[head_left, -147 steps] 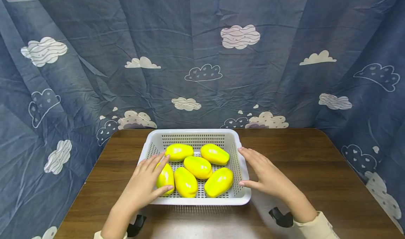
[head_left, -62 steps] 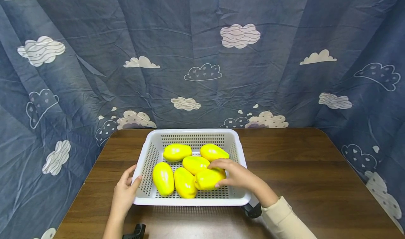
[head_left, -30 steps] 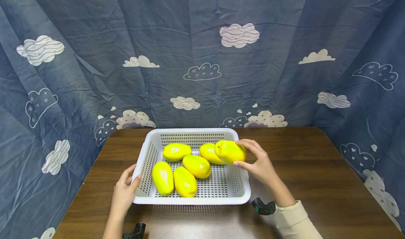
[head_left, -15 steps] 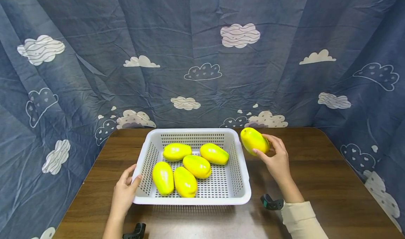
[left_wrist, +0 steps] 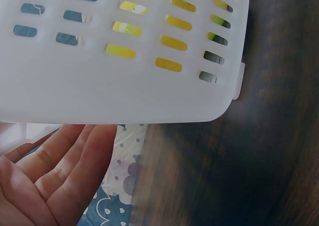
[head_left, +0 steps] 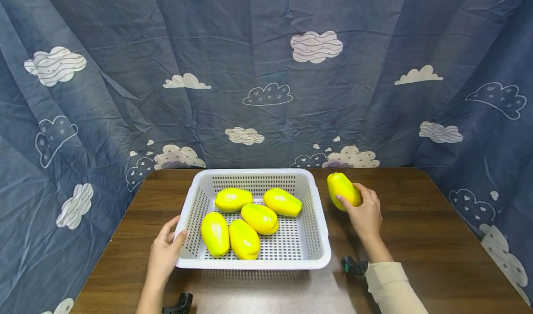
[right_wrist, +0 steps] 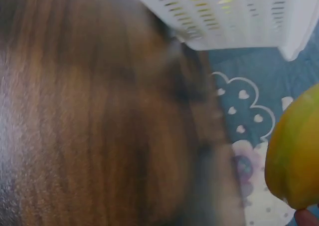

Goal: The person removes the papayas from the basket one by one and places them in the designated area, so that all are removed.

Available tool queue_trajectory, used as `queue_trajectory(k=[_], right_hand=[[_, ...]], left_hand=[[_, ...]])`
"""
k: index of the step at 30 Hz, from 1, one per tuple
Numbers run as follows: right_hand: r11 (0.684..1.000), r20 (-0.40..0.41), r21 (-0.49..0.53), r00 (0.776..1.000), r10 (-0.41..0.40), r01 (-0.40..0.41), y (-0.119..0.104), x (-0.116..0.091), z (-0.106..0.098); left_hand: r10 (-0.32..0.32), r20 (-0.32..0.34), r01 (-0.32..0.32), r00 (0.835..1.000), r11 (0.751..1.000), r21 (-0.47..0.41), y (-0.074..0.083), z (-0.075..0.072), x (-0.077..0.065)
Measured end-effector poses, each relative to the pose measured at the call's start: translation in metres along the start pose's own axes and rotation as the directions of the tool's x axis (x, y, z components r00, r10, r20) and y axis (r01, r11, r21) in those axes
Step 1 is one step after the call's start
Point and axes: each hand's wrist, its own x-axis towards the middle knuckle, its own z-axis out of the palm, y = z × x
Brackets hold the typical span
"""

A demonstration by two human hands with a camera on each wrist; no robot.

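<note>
Beyond the right side of a white plastic basket (head_left: 314,240), my right hand (head_left: 366,217) holds a yellow-green mango (head_left: 342,190) between thumb and fingers, over the back of the table. That mango (right_wrist: 296,151) shows at the right edge of the right wrist view, where only a fingertip of the hand appears. My left hand (head_left: 164,251) grips the basket's left rim, thumb at the top edge and fingers outside. In the left wrist view the left fingers (left_wrist: 82,158) reach to the rim. Several mangoes lie in the basket, among them one mango (head_left: 244,240) near its front.
The brown wooden table (head_left: 416,240) extends on both sides of the basket. A blue cloud-print cloth (head_left: 266,73) hangs behind the table and at its sides. Each wrist wears a black device, such as the right wrist device (head_left: 354,266).
The right hand took the front-right mango, lifted it out over the basket's right side and most recently shifted it slightly right and lower. The left hand moved from above the basket to its left rim.
</note>
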Motion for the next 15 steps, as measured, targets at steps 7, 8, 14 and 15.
queue_trajectory(k=[7, 8, 14, 15], right_hand=[[0.989, 0.085, -0.136, 0.994, 0.073, -0.061, 0.006, 0.000, 0.006], [0.986, 0.099, -0.152, 0.992, 0.080, -0.065, 0.007, 0.000, 0.007], [0.973, 0.153, -0.219, 0.982, 0.110, -0.075, 0.010, -0.002, 0.011], [0.971, 0.160, -0.227, 0.981, 0.114, -0.076, 0.010, -0.002, 0.012]], left_hand=[[-0.007, 0.006, 0.007, 1.000, 1.000, -0.006, 0.002, 0.000, 0.000], [-0.009, 0.005, 0.009, 1.000, 1.000, -0.007, 0.002, 0.000, 0.000], [-0.016, 0.001, 0.016, 1.000, 1.000, -0.013, 0.001, 0.000, 0.000], [-0.016, 0.001, 0.016, 1.000, 1.000, -0.012, 0.001, 0.000, 0.000]])
